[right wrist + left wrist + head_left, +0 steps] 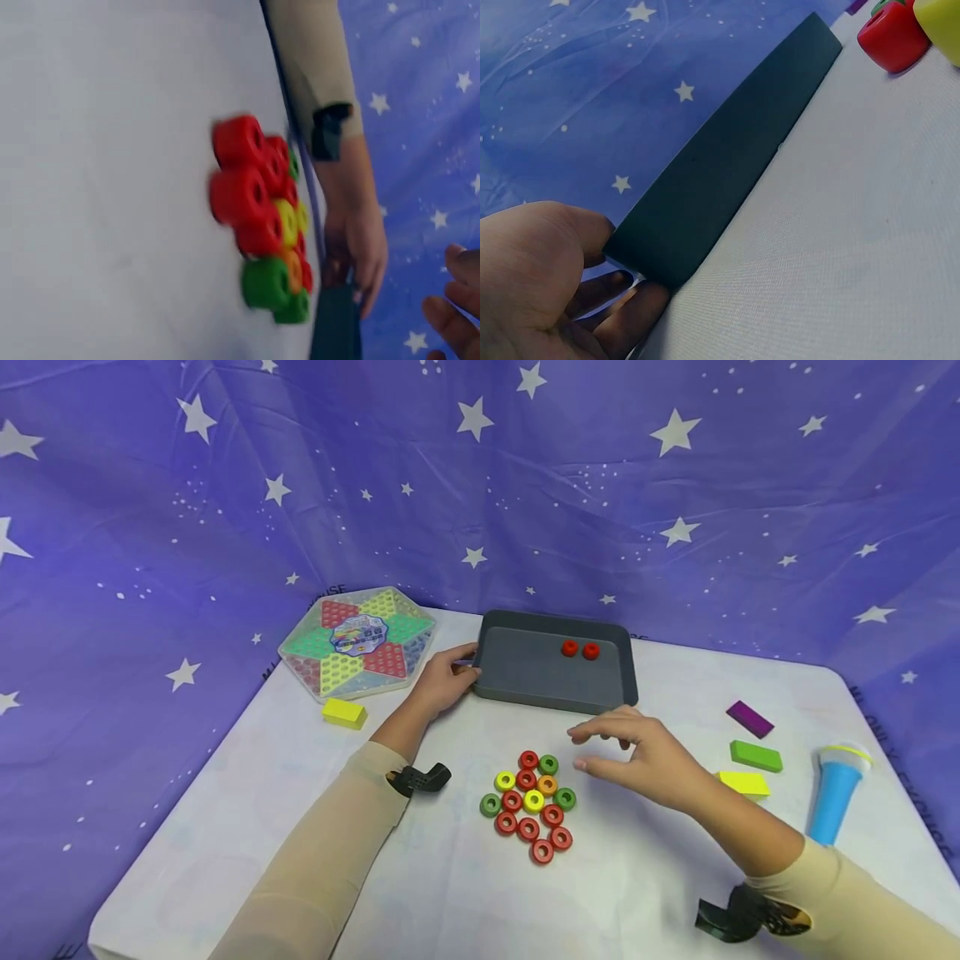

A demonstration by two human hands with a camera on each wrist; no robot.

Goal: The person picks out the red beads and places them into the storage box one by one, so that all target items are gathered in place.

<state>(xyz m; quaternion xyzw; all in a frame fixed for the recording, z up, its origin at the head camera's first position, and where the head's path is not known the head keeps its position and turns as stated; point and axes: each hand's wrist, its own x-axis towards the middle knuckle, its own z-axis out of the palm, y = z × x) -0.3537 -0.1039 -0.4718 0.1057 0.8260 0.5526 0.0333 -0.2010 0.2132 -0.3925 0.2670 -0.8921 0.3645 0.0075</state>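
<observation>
My left hand [444, 681] grips the left edge of a dark grey tray [517, 668]; in the left wrist view the thumb and fingers are at the corner of the tray [720, 165]. Two red ring beads [570, 648] lie toward the tray's back right. In front of it, several red, green, yellow and orange ring beads [528, 829] sit in a tight cluster on the table. Just right of this cluster hovers my right hand [641, 758], thumb and fingers apart with nothing between them. The right wrist view shows the beads [259, 232] blurred.
A hexagonal Chinese checkers set [360, 643] lies at the back left, with a yellow block [344, 713] in front. On the right are a purple block [750, 719], a green block [756, 756], another yellow block [744, 784] and a blue toy microphone [836, 797]. A starry purple cloth [472, 485] hangs behind.
</observation>
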